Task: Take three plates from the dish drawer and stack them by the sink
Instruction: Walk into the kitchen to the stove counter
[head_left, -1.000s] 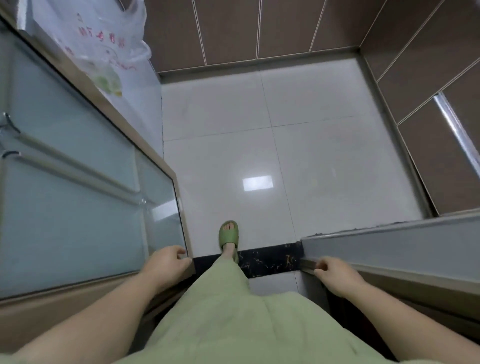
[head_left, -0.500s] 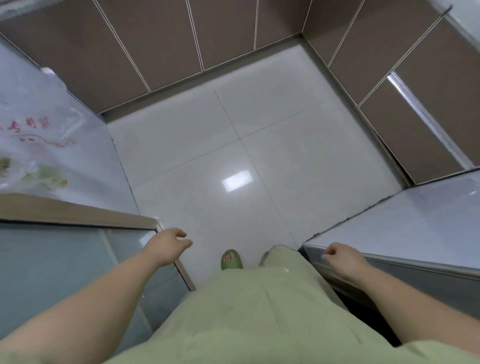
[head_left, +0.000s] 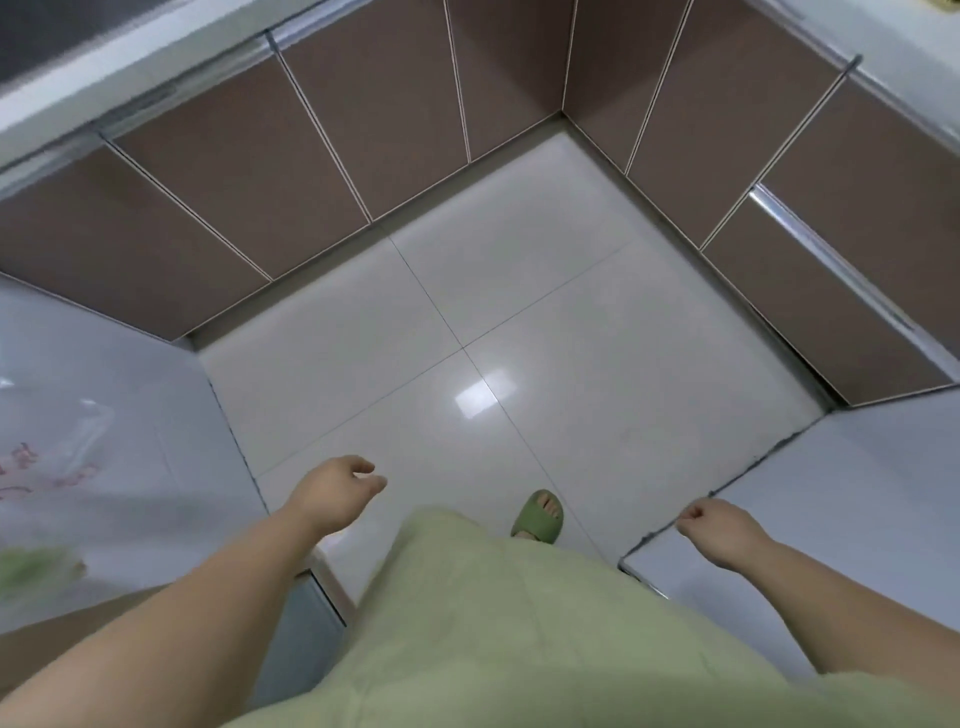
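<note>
No plate, sink or open dish drawer shows in the head view. My left hand (head_left: 337, 491) hangs in the air over the white floor, fingers loosely curled and apart, holding nothing. My right hand (head_left: 719, 527) hovers at the corner of a white panel (head_left: 831, 509) on the right, fingers curled in, with nothing visible in it. Brown cabinet fronts (head_left: 363, 119) with thin pale seams run along the far side and down the right, one of them with a silver handle rail (head_left: 821, 254).
A white tiled floor (head_left: 467, 322) fills the middle. A white worktop edge (head_left: 104, 67) lies at the top left. At the left, a white surface bears a plastic bag (head_left: 47, 467) with red print. My green-slippered foot (head_left: 537, 517) stands on the floor.
The view has swung up and away from the frosted-glass door on the left. My left hand has let go of that door's edge and lifted free. My right hand has left the ledge.
</note>
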